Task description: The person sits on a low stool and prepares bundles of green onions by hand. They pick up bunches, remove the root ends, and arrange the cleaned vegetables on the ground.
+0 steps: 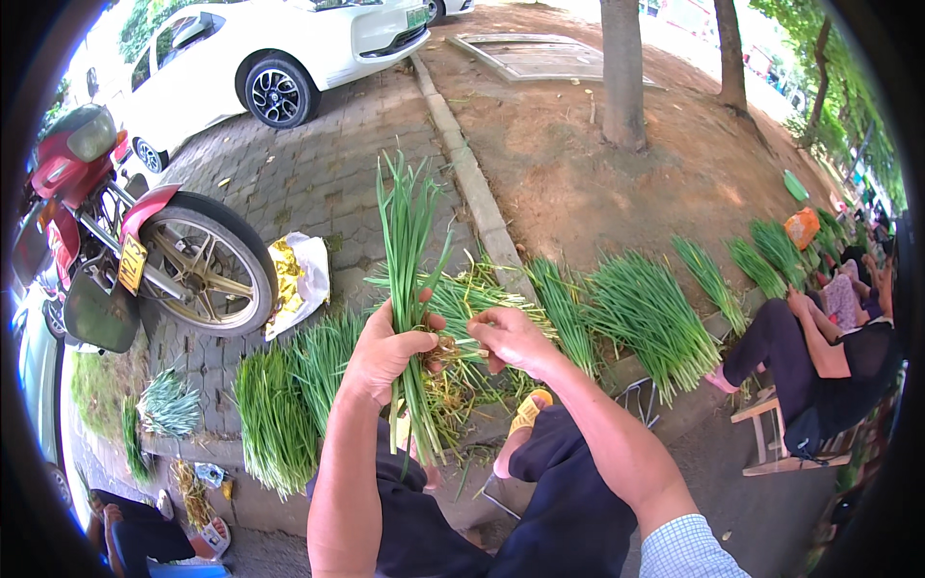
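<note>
My left hand (pixel 394 350) grips an upright bunch of garlic chives or similar long green leaves (pixel 405 231); the pale stalk ends hang below the fist. Brown, withered leaf strands (pixel 442 350) stick out beside my left thumb. Just to the right, my right hand (pixel 509 339) has thumb and fingers pinched together at the far end of these strands. Behind and beneath both hands spreads a loose heap of green leaves and yellowed scraps (pixel 473 303). A large bundle of greens (pixel 274 419) stands on the left, and another bundle (pixel 650 318) leans on the right.
A red motorcycle (pixel 195 267) stands at the left by a white and gold wrapper (pixel 296 282). A white car (pixel 289 58) is parked beyond. A stone kerb (pixel 470 166) runs away from me. People sit on both sides, one on a wooden chair (pixel 784 433). Tree trunk (pixel 623 79) ahead.
</note>
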A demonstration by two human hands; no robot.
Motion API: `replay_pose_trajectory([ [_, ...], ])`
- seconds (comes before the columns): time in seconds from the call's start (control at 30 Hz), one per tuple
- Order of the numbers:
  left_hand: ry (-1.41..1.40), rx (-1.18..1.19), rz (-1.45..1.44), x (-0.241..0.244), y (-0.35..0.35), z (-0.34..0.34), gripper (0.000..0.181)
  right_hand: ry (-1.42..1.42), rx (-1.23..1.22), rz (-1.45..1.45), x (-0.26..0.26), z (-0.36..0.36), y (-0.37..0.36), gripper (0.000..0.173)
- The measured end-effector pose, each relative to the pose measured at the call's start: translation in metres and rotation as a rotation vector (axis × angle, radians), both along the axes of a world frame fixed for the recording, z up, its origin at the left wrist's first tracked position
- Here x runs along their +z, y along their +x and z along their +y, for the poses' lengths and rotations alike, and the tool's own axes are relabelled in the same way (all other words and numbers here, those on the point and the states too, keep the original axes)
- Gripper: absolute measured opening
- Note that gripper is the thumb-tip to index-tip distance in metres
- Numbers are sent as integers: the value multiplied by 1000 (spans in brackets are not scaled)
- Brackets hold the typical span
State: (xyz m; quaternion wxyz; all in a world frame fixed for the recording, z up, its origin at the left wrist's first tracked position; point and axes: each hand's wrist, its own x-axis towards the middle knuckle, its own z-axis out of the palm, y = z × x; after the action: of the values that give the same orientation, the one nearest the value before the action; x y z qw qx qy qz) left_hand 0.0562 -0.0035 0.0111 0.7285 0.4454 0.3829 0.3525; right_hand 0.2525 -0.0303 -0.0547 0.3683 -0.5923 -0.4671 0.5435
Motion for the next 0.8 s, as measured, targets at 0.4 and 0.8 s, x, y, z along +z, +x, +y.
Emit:
replay_pose_trajectory([
  [0.4, -93, 78, -52, 6, 1, 0, 54, -95, -22, -132, 4, -11, 1, 25],
  [0.8, -198, 249, -103, -8, -6, 11, 19, -123, 61, 916, 21, -53, -22, 26],
])
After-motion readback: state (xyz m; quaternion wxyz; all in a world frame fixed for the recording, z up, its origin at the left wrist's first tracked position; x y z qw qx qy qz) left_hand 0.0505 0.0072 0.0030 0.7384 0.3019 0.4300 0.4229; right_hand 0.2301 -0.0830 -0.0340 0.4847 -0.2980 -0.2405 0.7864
